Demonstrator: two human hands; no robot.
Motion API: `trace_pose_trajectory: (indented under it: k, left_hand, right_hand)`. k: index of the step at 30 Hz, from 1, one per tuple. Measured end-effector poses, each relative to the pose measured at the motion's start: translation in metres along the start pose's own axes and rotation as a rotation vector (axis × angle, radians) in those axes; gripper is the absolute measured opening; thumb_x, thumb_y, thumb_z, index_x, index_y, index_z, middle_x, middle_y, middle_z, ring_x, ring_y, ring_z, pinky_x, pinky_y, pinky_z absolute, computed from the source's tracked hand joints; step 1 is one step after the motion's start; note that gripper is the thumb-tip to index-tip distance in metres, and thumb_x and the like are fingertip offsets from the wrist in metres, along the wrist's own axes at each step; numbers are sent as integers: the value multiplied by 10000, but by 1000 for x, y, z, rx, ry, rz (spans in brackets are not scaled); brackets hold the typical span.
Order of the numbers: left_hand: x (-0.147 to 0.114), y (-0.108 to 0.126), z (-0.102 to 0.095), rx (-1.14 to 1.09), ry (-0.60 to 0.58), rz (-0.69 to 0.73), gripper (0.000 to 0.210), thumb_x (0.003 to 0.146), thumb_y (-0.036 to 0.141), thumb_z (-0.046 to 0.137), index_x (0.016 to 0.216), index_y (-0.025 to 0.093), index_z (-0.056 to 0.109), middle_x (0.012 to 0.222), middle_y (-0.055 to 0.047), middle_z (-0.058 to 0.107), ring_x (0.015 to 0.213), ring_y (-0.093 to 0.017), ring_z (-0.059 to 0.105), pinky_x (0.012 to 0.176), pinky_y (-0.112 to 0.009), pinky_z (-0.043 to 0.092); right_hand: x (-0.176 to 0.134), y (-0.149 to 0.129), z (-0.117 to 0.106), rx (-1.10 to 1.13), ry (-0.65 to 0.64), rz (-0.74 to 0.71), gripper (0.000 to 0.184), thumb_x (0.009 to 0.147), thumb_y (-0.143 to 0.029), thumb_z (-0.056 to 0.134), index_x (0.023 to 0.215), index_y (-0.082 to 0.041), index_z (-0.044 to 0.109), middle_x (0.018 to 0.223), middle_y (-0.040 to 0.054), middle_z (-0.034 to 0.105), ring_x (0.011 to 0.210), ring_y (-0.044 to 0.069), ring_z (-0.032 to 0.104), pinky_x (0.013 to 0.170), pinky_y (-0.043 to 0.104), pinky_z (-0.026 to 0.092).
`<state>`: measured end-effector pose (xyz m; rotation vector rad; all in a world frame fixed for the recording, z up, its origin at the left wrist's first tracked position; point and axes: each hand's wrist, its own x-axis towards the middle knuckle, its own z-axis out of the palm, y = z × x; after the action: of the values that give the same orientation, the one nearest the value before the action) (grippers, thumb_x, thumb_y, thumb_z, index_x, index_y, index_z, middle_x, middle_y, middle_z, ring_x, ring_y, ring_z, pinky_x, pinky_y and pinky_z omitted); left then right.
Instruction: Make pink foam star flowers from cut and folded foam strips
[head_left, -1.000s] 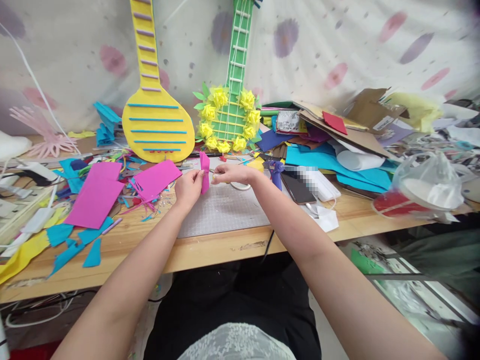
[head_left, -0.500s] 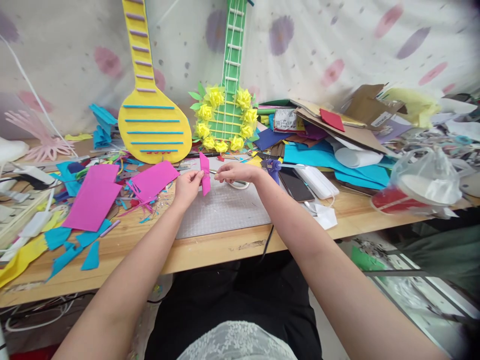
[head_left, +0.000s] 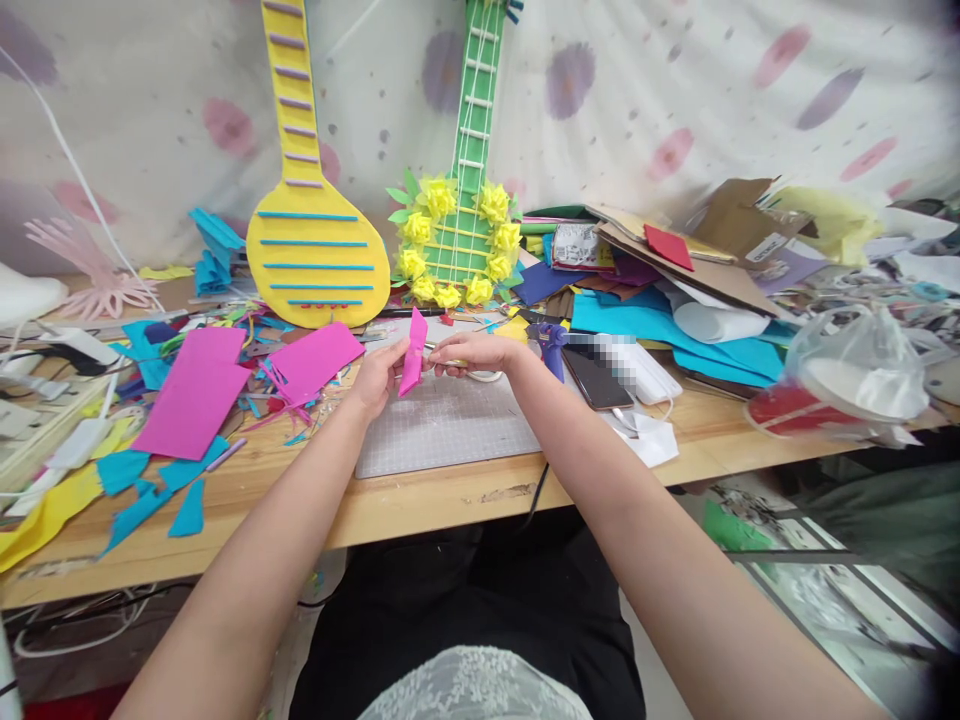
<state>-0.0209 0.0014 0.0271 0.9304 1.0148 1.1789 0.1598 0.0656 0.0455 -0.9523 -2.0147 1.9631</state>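
A folded strip of bright pink craft sheet [head_left: 414, 352] stands upright over the cutting mat, its ends cut at a slant. My left hand [head_left: 380, 378] grips its left side, with fingers partly hidden behind it. Close against the right side, my right hand [head_left: 471, 352] has its fingers pinched together. A thin metallic piece shows by those fingertips, but what they hold is unclear. Below the right hand, a white loop [head_left: 486, 376] like a scissors handle shows, the rest covered. The grey gridded cutting mat [head_left: 450, 430] lies beneath both hands.
Pink sheets [head_left: 191, 390] and scraps litter the left side. Behind stand a yellow guitar-shaped craft [head_left: 319, 255] and a green one [head_left: 469, 230] ringed with yellow flowers. Rightward are a purple glue gun [head_left: 553, 350], a phone [head_left: 596, 372], piled sheets and a bagged red cup [head_left: 795, 408].
The pink strip has turned and tilts more, its top leaning right. My left hand has shifted its hold lower, and the right fingertips have come closer to the strip. The view has shifted slightly.
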Motion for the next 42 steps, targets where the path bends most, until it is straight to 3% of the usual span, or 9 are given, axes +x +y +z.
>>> trace_pose_trajectory:
  k: [6, 14, 18, 23, 26, 28, 30, 37, 42]
  left_hand:
    - [3, -3, -2, 59, 125, 13, 363, 458, 375, 839, 639, 130, 641, 574, -17, 637, 477, -85, 520, 470, -204, 398]
    - [5, -10, -6, 77, 281, 33, 299, 550, 384, 764, 617, 137, 610, 575, -20, 624, 469, -88, 509, 460, -208, 383]
    - [8, -14, -7, 156, 380, 102, 257, 579, 349, 736, 681, 154, 602, 610, 2, 620, 514, -98, 528, 488, -208, 389]
    - [16, -16, -10, 186, 394, 127, 259, 577, 352, 730, 659, 150, 592, 637, -23, 639, 574, -126, 575, 580, -247, 440]
    - [18, -13, -12, 201, 387, 110, 216, 586, 319, 720, 643, 150, 597, 635, -38, 653, 608, -153, 611, 616, -271, 462]
    - [18, -7, -13, 221, 377, 69, 172, 608, 289, 699, 631, 151, 600, 627, -47, 659, 613, -169, 622, 610, -282, 468]
    - [20, 2, -13, 268, 355, 8, 134, 625, 257, 678, 612, 149, 599, 615, -57, 659, 602, -180, 623, 597, -294, 469]
    - [29, 57, -10, 606, 110, 30, 64, 578, 136, 676, 588, 152, 615, 611, -41, 638, 553, -162, 578, 574, -273, 434]
    - [39, 91, -14, 1024, -157, -25, 113, 541, 112, 699, 541, 175, 605, 521, -4, 554, 475, -138, 489, 500, -243, 330]
  right_hand:
    - [-1, 2, -1, 94, -31, -20, 230, 780, -348, 629, 894, -149, 644, 815, 19, 626, 577, 40, 454, 514, 166, 373]
    - [7, 1, 2, 108, 157, 25, 221, 770, -312, 667, 945, -176, 670, 1046, 45, 655, 752, 60, 572, 615, 141, 458]
    - [18, 5, 5, 77, 271, 51, 226, 761, -359, 679, 869, -160, 667, 981, 46, 664, 680, 55, 577, 576, 144, 476]
    - [15, 4, 7, -158, 345, 54, 313, 783, -466, 623, 868, -166, 653, 864, 52, 672, 706, 100, 596, 604, 194, 492]
    - [0, 0, 4, -470, 516, 64, 327, 823, -475, 553, 864, -167, 658, 879, 71, 677, 771, 142, 598, 677, 246, 477]
    - [-10, 0, 1, -690, 665, 174, 307, 813, -454, 561, 861, -168, 659, 935, 98, 677, 851, 193, 599, 740, 296, 463]
    - [-19, 2, 0, -854, 720, 300, 290, 789, -413, 584, 917, -160, 648, 1010, 134, 662, 934, 249, 592, 779, 339, 451]
    - [-20, 11, 5, -1080, 666, 418, 407, 760, -332, 593, 1097, -103, 586, 1157, 226, 595, 1076, 319, 551, 814, 358, 434]
    - [-24, 4, -5, -1048, 574, 401, 282, 759, -410, 562, 854, -159, 647, 936, 156, 675, 905, 272, 608, 660, 312, 415]
